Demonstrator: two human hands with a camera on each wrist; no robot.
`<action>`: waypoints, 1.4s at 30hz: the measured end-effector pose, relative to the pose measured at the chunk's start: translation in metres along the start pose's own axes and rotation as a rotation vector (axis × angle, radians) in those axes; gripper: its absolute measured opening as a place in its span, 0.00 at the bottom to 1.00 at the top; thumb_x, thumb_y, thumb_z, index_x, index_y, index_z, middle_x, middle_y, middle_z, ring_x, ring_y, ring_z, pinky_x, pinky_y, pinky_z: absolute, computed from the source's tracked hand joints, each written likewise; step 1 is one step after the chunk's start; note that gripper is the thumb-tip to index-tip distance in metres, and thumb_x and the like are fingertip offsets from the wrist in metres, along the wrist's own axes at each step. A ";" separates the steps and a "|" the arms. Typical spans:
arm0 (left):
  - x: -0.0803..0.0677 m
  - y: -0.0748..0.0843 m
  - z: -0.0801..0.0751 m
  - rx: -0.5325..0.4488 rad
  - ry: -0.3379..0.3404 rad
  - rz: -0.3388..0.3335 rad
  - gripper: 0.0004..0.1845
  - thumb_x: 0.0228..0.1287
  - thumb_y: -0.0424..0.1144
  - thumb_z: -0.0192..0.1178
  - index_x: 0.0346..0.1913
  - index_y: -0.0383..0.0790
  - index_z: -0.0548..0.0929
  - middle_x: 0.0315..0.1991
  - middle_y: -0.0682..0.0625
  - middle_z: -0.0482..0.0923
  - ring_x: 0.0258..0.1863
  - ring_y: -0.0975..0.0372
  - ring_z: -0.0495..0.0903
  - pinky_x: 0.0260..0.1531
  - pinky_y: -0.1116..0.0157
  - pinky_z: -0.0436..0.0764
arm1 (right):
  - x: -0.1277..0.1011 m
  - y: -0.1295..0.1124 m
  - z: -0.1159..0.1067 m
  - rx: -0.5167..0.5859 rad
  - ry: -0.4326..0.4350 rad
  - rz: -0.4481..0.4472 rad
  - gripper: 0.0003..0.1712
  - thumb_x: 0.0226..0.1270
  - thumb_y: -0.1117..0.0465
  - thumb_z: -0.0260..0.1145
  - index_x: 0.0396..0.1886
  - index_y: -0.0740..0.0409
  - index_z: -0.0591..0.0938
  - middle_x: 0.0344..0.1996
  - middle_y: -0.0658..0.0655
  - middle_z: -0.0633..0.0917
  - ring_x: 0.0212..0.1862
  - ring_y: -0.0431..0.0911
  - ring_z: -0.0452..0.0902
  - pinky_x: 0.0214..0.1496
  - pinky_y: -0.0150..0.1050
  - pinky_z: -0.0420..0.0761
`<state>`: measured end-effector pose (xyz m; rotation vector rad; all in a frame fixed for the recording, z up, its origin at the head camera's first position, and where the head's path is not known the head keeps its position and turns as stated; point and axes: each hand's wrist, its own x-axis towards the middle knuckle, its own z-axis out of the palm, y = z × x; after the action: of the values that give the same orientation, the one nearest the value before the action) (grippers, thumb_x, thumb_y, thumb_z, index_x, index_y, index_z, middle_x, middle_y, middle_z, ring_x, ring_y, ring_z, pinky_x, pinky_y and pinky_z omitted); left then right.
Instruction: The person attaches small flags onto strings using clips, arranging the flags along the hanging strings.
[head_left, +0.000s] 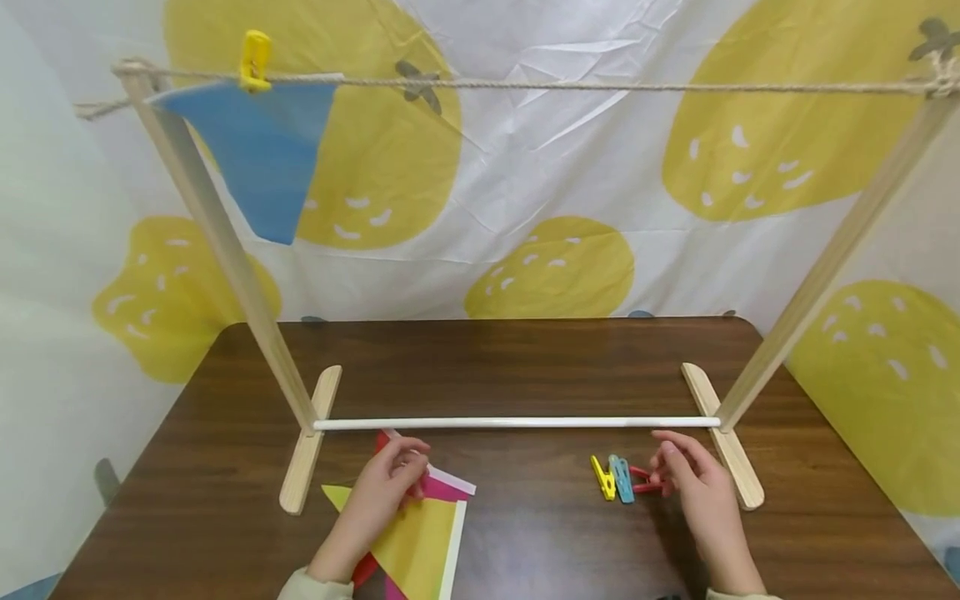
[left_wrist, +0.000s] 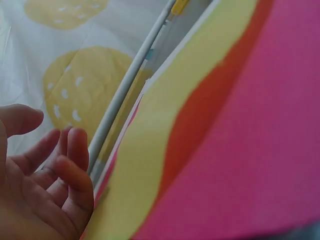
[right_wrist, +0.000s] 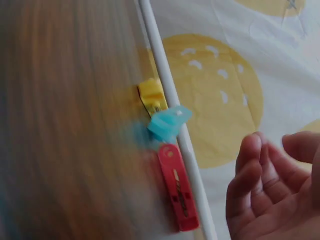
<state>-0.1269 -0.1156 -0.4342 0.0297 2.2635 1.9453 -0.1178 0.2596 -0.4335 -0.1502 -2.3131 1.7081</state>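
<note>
My left hand (head_left: 386, 492) hovers over a small stack of paper pennants, its fingers loosely bent with nothing between them. A yellow pennant (head_left: 427, 542) with a white edge lies on top. Under it show a magenta pennant (head_left: 444, 487) and a red one, partly hidden. Over on the right, my right hand (head_left: 697, 492) is beside three clothespins, fingers relaxed and holding nothing. These are a yellow clothespin (head_left: 603, 478), a blue clothespin (head_left: 622, 479) and a red clothespin (right_wrist: 178, 190), which appears apart from the fingers in the right wrist view.
A rope (head_left: 562, 85) spans two wooden posts (head_left: 232, 258). From its left end hangs a blue pennant (head_left: 262, 158), held by a yellow clothespin (head_left: 256, 60). A white rod (head_left: 517, 422) joins the wooden feet on the brown table (head_left: 525, 367). Lemon-patterned cloth surrounds the table.
</note>
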 end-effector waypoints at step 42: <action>0.005 -0.039 0.005 0.590 -0.049 0.442 0.17 0.50 0.38 0.64 0.46 0.50 0.80 0.49 0.58 0.74 0.51 0.64 0.69 0.50 0.61 0.68 | -0.002 0.020 -0.016 -0.583 -0.150 -0.056 0.22 0.54 0.53 0.66 0.48 0.57 0.78 0.40 0.57 0.76 0.29 0.40 0.72 0.27 0.34 0.70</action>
<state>-0.1280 -0.1160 -0.4735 0.6852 2.8877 1.3146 -0.1130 0.2799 -0.4482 -0.0642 -2.8335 1.0043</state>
